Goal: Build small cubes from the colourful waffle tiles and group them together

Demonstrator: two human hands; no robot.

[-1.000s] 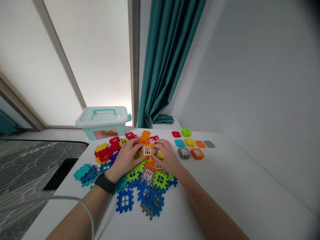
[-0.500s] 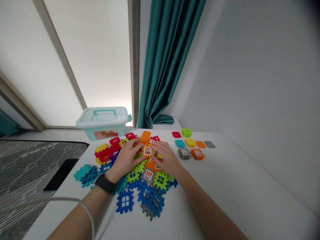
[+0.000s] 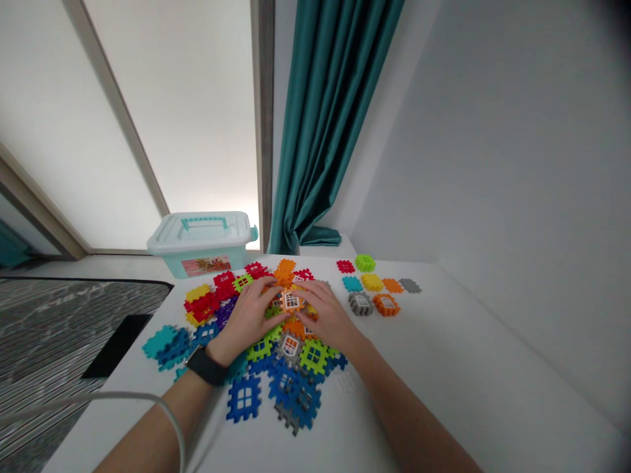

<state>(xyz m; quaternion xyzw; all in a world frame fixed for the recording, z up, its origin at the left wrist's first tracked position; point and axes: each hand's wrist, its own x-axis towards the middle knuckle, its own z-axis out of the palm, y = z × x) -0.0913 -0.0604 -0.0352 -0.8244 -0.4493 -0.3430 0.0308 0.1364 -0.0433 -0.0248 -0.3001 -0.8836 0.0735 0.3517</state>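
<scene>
A plain pale-grey wall (image 3: 517, 164) takes up the right side, and tall, brightly lit white panels (image 3: 197, 98) in grey-brown frames stand on the left. Between them hangs a dark-teal cloth curtain (image 3: 335, 118), gathered near its foot. Below spreads a smooth white worktop (image 3: 468, 394), with a grey striped floor surface (image 3: 44, 341) at its left. A loose pile of toothed plastic pieces (image 3: 297, 393) — blue, green, red, yellow, purple, orange — covers the worktop's middle, and a lidded pale-aqua plastic tub (image 3: 202, 240) stands behind its left part. A smaller, spaced-out group of coloured toothed pieces (image 3: 372, 282) lies to the right.

Both forearms reach forward over the worktop, palms facing inward. The left hand (image 3: 249, 315) and right hand (image 3: 328, 315) meet above the pile, thumbs nearer the body, fingers beyond — each grip narrow, curled about one side of an orange toothed plastic block with a white lattice window (image 3: 291, 301), which sits between them. A black wristwatch (image 3: 206, 365) circles the left wrist
</scene>
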